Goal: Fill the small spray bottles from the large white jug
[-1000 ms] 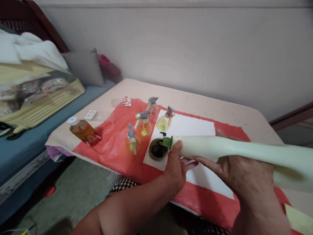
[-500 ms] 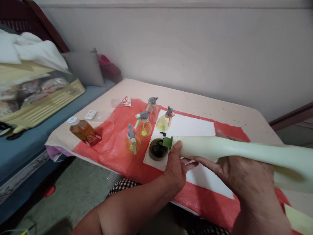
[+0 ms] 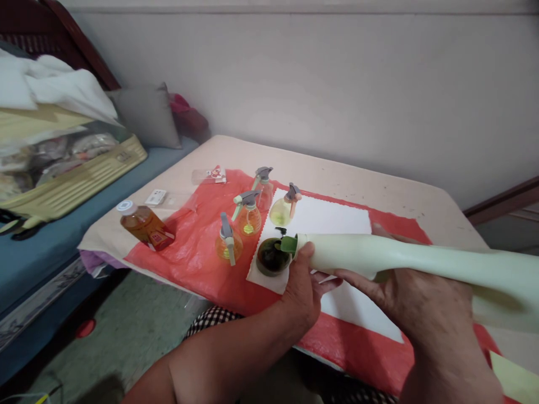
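A long pale green plastic vessel (image 3: pixel 353 249) lies almost level across my view, its wide end running off the right edge. My left hand (image 3: pixel 302 289) is closed round its left end, thumb on top by the dark green mouth. Beneath the middle of the vessel, my right hand (image 3: pixel 415 297) grips it from below, fingers partly hidden. The green mouth is over the rim of a round bowl (image 3: pixel 261 266) with dark contents, which stands on a white sheet (image 3: pixel 337 216). Whether anything flows from the mouth cannot be made out. A small black piece (image 3: pixel 281 230) is just behind the bowl.
Several spray bottles (image 3: pixel 249 219) stand left of and behind the bowl on red plastic sheeting (image 3: pixel 185 255). A bottle of amber liquid (image 3: pixel 143 224) leans near the table's left edge. A small white box (image 3: pixel 155 197) and a clear pack (image 3: pixel 208 175) lie farther back.
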`<state>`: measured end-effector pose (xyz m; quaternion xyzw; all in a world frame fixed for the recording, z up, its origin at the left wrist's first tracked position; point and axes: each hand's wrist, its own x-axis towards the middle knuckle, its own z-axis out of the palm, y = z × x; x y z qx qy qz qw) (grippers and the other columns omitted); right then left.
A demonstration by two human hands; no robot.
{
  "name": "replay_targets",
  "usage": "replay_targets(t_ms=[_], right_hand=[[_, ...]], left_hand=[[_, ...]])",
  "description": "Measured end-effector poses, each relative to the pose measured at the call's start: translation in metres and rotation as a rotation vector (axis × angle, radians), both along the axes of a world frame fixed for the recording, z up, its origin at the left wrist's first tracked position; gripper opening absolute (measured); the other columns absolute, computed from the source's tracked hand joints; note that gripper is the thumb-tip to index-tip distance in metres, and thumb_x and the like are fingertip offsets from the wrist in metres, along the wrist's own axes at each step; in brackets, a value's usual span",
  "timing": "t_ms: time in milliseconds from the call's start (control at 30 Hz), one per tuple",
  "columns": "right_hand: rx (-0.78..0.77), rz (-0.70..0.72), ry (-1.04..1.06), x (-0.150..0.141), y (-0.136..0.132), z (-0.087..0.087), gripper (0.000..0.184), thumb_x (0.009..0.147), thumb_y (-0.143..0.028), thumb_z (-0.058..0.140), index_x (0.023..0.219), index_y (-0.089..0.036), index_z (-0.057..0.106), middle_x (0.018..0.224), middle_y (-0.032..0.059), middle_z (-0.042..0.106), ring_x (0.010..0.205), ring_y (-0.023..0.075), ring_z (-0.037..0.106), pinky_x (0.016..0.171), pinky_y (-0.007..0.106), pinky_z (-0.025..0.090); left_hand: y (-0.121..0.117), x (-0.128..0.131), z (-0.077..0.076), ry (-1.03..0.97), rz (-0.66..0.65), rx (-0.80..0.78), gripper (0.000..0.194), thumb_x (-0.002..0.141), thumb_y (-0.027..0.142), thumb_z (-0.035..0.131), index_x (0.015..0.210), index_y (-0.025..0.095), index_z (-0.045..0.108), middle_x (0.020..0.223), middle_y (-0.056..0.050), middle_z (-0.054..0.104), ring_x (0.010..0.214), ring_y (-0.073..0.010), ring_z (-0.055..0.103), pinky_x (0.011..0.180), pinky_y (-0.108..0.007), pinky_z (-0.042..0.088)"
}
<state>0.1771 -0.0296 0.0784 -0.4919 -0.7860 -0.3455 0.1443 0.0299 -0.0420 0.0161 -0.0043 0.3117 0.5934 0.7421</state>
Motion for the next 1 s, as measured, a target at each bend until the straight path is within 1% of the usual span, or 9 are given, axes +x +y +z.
replay_targets(t_ms=[133, 267, 400, 600, 667, 767, 833, 900, 1000], right_hand=[[-0.017, 0.010, -0.001, 0.0008, 0.0009, -0.0007, 0.085, 0.087, -0.074, 0.053, 0.136, -0.005, 0.059, 0.091, 0.0208, 0.072, 0.082, 0.0365, 0.067, 0.062, 0.039, 0.037], [-0.046, 0.002, 0.033, 0.0011, 0.0008, -0.0011, 0.084, 0.087, -0.073, 0.054, 0.139, -0.007, 0.057, 0.094, 0.0208, 0.072, 0.082, 0.0360, 0.066, 0.063, 0.039, 0.037], [-0.024, 0.015, 0.024, 0.0010, 0.0009, -0.0015, 0.086, 0.087, -0.075, 0.054, 0.137, -0.005, 0.058, 0.093, 0.0208, 0.072, 0.081, 0.0345, 0.066, 0.063, 0.037, 0.035], [-0.035, 0.000, 0.054, 0.0012, 0.0005, -0.0016, 0.082, 0.088, -0.074, 0.053, 0.141, -0.012, 0.055, 0.090, 0.0172, 0.071, 0.080, 0.0332, 0.065, 0.064, 0.037, 0.035], [-0.031, 0.003, 0.053, 0.0010, 0.0007, -0.0010, 0.080, 0.088, -0.072, 0.054, 0.139, -0.011, 0.057, 0.088, 0.0165, 0.071, 0.079, 0.0320, 0.065, 0.062, 0.036, 0.033], [0.028, 0.027, 0.003, 0.0007, 0.0024, 0.0007, 0.082, 0.085, -0.076, 0.055, 0.130, -0.007, 0.062, 0.085, 0.0151, 0.070, 0.076, 0.0288, 0.065, 0.059, 0.034, 0.031], [0.086, 0.047, -0.031, 0.0006, 0.0042, 0.0015, 0.084, 0.084, -0.079, 0.054, 0.125, -0.006, 0.064, 0.084, 0.0141, 0.070, 0.075, 0.0275, 0.065, 0.059, 0.033, 0.031], [0.130, 0.068, -0.050, 0.0005, 0.0058, 0.0017, 0.085, 0.083, -0.080, 0.054, 0.123, -0.005, 0.065, 0.084, 0.0138, 0.070, 0.074, 0.0267, 0.064, 0.058, 0.033, 0.032], [0.136, 0.074, -0.060, 0.0001, 0.0070, 0.0018, 0.086, 0.084, -0.080, 0.052, 0.124, -0.004, 0.064, 0.085, 0.0140, 0.071, 0.071, 0.0252, 0.063, 0.059, 0.033, 0.033]], left_hand=[[-0.0003, 0.0003, 0.0002, -0.009, -0.002, 0.007, 0.064, 0.083, 0.053, 0.068, 0.135, 0.017, 0.058, 0.127, -0.015, 0.070, 0.107, -0.0302, 0.069, 0.095, -0.048, 0.056], [-0.0007, 0.0001, 0.0011, -0.002, -0.001, 0.004, 0.065, 0.083, 0.054, 0.068, 0.136, 0.017, 0.057, 0.127, -0.014, 0.070, 0.104, -0.0295, 0.070, 0.095, -0.048, 0.056], [-0.0005, 0.0001, 0.0016, -0.006, -0.001, -0.002, 0.065, 0.082, 0.054, 0.069, 0.134, 0.017, 0.058, 0.125, -0.014, 0.070, 0.103, -0.0297, 0.071, 0.094, -0.048, 0.056], [0.0001, 0.0008, -0.0007, -0.008, 0.002, 0.007, 0.062, 0.082, 0.055, 0.069, 0.131, 0.017, 0.061, 0.123, -0.014, 0.071, 0.104, -0.0300, 0.071, 0.095, -0.048, 0.056], [-0.0001, 0.0010, -0.0012, -0.016, 0.007, 0.016, 0.063, 0.082, 0.054, 0.069, 0.132, 0.017, 0.060, 0.125, -0.014, 0.071, 0.106, -0.0307, 0.070, 0.096, -0.049, 0.056], [-0.0004, 0.0012, -0.0008, -0.034, 0.010, 0.035, 0.062, 0.083, 0.054, 0.068, 0.132, 0.017, 0.060, 0.126, -0.015, 0.070, 0.112, -0.0319, 0.068, 0.098, -0.050, 0.055], [-0.0004, 0.0011, 0.0000, -0.036, 0.007, 0.033, 0.062, 0.083, 0.055, 0.069, 0.131, 0.016, 0.060, 0.126, -0.016, 0.070, 0.113, -0.0326, 0.068, 0.099, -0.051, 0.054], [-0.0004, 0.0011, 0.0006, -0.034, 0.006, 0.027, 0.063, 0.082, 0.055, 0.070, 0.131, 0.017, 0.060, 0.126, -0.016, 0.070, 0.113, -0.0327, 0.068, 0.099, -0.051, 0.054], [-0.0006, 0.0014, 0.0005, -0.033, 0.007, 0.025, 0.063, 0.082, 0.055, 0.070, 0.131, 0.017, 0.060, 0.126, -0.016, 0.070, 0.114, -0.0325, 0.068, 0.099, -0.050, 0.054]])
